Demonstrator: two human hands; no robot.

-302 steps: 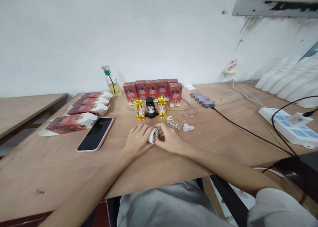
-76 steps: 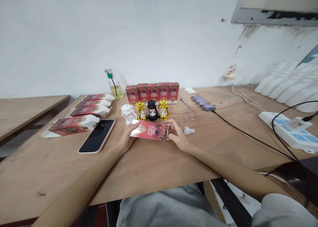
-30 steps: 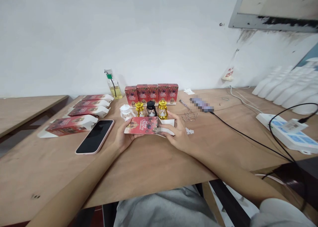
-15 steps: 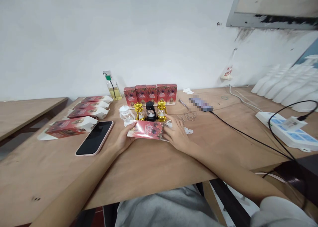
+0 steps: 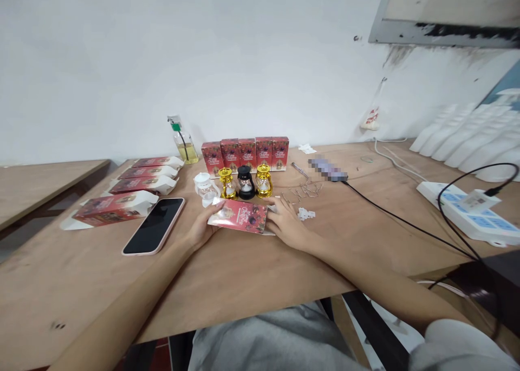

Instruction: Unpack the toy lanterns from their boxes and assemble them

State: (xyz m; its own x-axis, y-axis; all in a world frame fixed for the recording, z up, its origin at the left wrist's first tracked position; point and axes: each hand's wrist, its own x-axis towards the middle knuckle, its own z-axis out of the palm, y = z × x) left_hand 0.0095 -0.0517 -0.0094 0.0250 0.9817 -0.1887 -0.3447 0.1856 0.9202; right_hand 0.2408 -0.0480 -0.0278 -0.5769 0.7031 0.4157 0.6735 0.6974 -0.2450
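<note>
A red printed cardboard box [image 5: 239,216] lies on its side between my hands, its white flaps out at both ends. My left hand [image 5: 202,227] is closed around its left end. At the right end, my right hand [image 5: 287,223] has its fingers on the box by the flap; part of them is hidden behind it. Just beyond the box stand small lanterns in a row: a white lantern [image 5: 206,186], a gold lantern [image 5: 227,184], a black lantern [image 5: 246,182] and another gold lantern [image 5: 264,181].
Several red boxes [image 5: 246,153] stand upright behind the lanterns. More boxes [image 5: 116,208] with loose flaps lie at the left, beside a phone [image 5: 154,226]. A pump bottle [image 5: 184,143], metal wire hooks [image 5: 303,192], a pen-like tool [image 5: 299,170] and a power strip [image 5: 471,211] are about.
The box has tilted, its right end lower and nearer to me. My right hand has shifted slightly down with its fingers drawn back from the gold lantern.
</note>
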